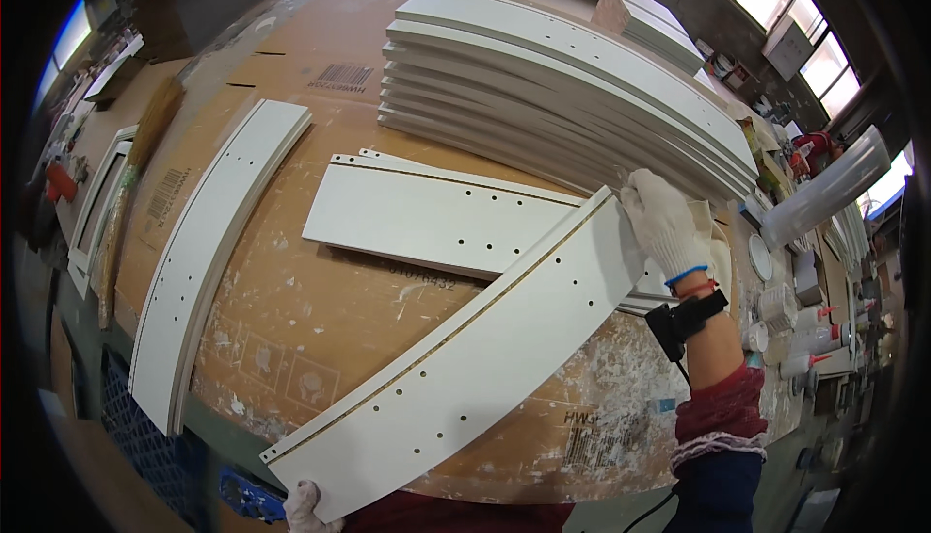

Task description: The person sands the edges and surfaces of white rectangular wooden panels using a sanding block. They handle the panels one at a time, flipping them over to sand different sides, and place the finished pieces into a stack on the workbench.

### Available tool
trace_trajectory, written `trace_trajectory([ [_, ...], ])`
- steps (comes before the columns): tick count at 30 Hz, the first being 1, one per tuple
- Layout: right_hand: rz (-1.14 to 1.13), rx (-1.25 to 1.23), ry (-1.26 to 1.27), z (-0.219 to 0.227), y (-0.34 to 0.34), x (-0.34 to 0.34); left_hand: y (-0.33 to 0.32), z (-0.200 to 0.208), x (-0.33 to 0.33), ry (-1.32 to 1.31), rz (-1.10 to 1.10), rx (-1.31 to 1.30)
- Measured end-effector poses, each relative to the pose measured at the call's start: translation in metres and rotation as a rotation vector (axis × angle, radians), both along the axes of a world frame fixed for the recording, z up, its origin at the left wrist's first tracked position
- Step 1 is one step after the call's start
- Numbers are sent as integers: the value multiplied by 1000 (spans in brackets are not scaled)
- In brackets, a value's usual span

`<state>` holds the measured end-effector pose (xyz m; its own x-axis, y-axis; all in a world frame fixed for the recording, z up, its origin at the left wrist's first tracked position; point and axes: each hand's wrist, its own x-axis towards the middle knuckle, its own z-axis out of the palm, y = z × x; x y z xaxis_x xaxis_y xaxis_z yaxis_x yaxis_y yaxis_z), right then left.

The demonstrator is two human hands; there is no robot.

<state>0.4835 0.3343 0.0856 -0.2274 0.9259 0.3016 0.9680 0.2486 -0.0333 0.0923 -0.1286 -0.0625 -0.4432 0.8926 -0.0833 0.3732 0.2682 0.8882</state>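
Observation:
A white panel (456, 358) with drilled holes and a brown groove along one long edge lies slantwise in front of me, held at both ends. My gloved right hand (659, 218) grips its far right end, fingers closed over the edge. At the near left corner my gloved left hand (308, 508) is closed on the panel; only part of that hand shows. Beneath and beyond it, another grooved white panel (417, 205) rests on at least one more like it. The held panel overlaps its right part.
Cardboard (291, 310) covers the worktable, paint-flecked in places. A tall stack of white panels (543, 67) stands at the back. On the left lies a smaller pile of panels (218, 242). Bottles (813, 339), a white tub (754, 337) and a clear plastic roll (824, 189) crowd the right side.

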Motion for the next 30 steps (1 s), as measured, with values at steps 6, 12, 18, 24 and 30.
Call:
trace_trajectory([
  [6,147,-29,68,-9,-10,-32,18,-4,3,-810,242,88],
  [12,205,-307,166,-7,-42,-66,9,-20,-3,-1385,311,130],
  [18,-104,-151,69,9,17,-2,24,-12,12,-1285,411,154],
  [24,170,39,113,-21,6,-7,32,22,5,-1323,336,-151],
  [30,152,-2,33,-22,-36,-23,40,39,2,-1362,214,-214],
])
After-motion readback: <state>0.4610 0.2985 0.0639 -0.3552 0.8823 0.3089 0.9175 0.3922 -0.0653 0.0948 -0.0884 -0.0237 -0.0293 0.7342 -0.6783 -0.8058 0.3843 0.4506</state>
